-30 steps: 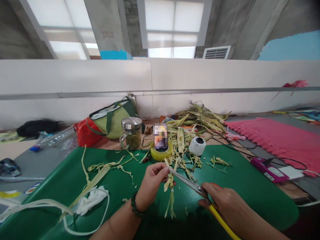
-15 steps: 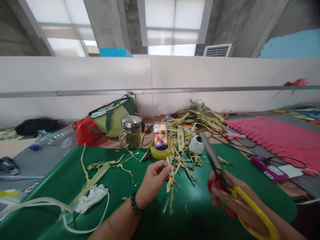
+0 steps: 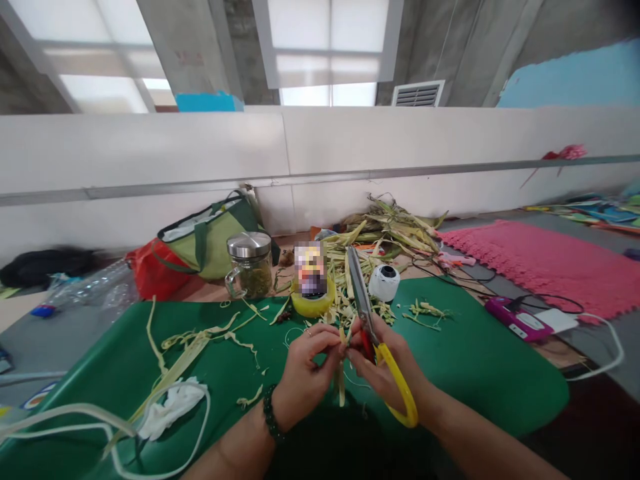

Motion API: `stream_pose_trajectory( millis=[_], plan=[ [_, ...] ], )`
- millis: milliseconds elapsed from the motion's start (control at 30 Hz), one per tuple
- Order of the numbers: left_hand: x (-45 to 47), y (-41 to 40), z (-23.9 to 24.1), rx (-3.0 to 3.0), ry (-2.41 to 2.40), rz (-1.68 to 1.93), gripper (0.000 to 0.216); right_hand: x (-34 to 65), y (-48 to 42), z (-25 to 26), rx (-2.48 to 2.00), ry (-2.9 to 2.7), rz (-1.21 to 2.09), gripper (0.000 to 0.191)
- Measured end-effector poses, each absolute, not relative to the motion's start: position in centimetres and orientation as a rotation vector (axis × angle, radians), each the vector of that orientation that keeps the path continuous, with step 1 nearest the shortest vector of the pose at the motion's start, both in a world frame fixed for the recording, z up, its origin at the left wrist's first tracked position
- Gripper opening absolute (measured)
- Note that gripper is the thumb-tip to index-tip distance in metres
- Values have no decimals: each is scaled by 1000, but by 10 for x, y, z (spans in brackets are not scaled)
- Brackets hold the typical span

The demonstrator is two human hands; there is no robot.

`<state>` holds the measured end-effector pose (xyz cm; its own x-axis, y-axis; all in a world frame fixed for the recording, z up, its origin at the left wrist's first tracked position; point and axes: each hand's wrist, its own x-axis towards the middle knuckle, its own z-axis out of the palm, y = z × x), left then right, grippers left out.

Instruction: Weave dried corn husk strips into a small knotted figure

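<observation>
My left hand (image 3: 303,373) pinches a small bundle of dried husk strips (image 3: 341,380) above the green mat (image 3: 465,360). My right hand (image 3: 387,370) is right beside it, fingertips on the same bundle. That hand also holds scissors (image 3: 373,333) with red and yellow handles, their shut blades pointing up and away from me. A dark bead bracelet (image 3: 269,413) circles my left wrist.
Behind the hands are a yellow tape roll (image 3: 313,303) propping a phone, a white thread spool (image 3: 384,282), a lidded glass jar (image 3: 250,265), a green bag (image 3: 215,233) and a husk pile (image 3: 390,233). Long husk strips (image 3: 180,347) lie left; a pink mat (image 3: 535,260) and cabled device (image 3: 515,319) lie right.
My right hand has pulled the scissors off the bundle, swung the blades upward, then come in beside my left hand and touched the husk bundle. The view shifted slightly left.
</observation>
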<state>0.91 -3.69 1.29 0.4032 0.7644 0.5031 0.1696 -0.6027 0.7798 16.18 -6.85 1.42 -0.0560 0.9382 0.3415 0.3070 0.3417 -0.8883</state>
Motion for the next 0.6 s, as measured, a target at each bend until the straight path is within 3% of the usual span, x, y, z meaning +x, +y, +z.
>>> stream_pose_trajectory(
  millis=[200,333,467,600],
  plan=[
    [11,-37,12,2005,874,1101,20,167,-65,17,-1164,-1892,432,17],
    [10,-31,15,1601,893,999,27,176,-66,18,-1209,-1933,200,19],
    [10,-29,18,1404,829,839,39,190,-71,20,-1309,-1771,191,6],
    [15,-32,15,1464,763,729,38,196,-78,18,-1291,-1693,311,20]
  ],
)
